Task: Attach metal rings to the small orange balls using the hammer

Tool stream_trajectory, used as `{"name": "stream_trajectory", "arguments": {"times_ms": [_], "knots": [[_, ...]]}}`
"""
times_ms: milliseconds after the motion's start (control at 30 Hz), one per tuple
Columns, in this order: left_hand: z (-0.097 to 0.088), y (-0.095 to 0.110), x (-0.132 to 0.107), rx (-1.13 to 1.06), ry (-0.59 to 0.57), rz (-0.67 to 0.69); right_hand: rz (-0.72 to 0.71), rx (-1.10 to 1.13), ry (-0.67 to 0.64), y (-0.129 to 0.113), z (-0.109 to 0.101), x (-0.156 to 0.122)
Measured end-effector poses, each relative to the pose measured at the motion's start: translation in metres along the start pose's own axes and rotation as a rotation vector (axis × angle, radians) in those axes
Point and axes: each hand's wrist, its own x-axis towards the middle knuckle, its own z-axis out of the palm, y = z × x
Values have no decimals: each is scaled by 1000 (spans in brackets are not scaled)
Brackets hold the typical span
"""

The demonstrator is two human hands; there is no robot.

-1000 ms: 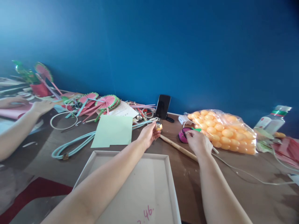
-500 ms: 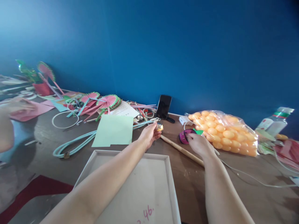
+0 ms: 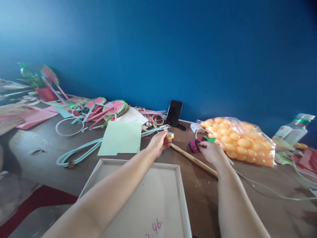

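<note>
The head camera view shows two bare forearms stretched over a brown bench (image 3: pixel 203 195). The left hand (image 3: pixel 158 144) is raised just above the bench surface, and a small orange ball (image 3: pixel 169 135) with a metal fitting on it is pinched between its fingers (image 3: pixel 163 135), at the fingertips, beyond the palm. The right hand (image 3: pixel 211 151) is laid on the bench, and its fingers are closed around a small magenta tool (image 3: pixel 194 145) with a green part, which juts out to the left of the knuckles. A wooden stick (image 3: pixel 192 158) is seen lying on the bench between the two hands, passing under the right wrist. Just beyond the right hand, a clear bag of orange balls (image 3: pixel 241 140) is set on the bench. A shallow cardboard tray (image 3: pixel 180 185) is placed under the left forearm, near the front edge. A pale green sheet of paper (image 3: pixel 120 138) and a light blue hose (image 3: pixel 76 152) are found to the left of the left hand, and a black phone (image 3: pixel 174 113) is propped against the blue wall behind it.
</note>
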Motion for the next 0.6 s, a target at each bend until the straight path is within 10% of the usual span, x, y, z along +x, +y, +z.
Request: {"name": "stream_trajectory", "arguments": {"times_ms": [600], "knots": [[0, -1, 0, 25, -4, -1, -48, 0, -3, -2, 1, 0]]}}
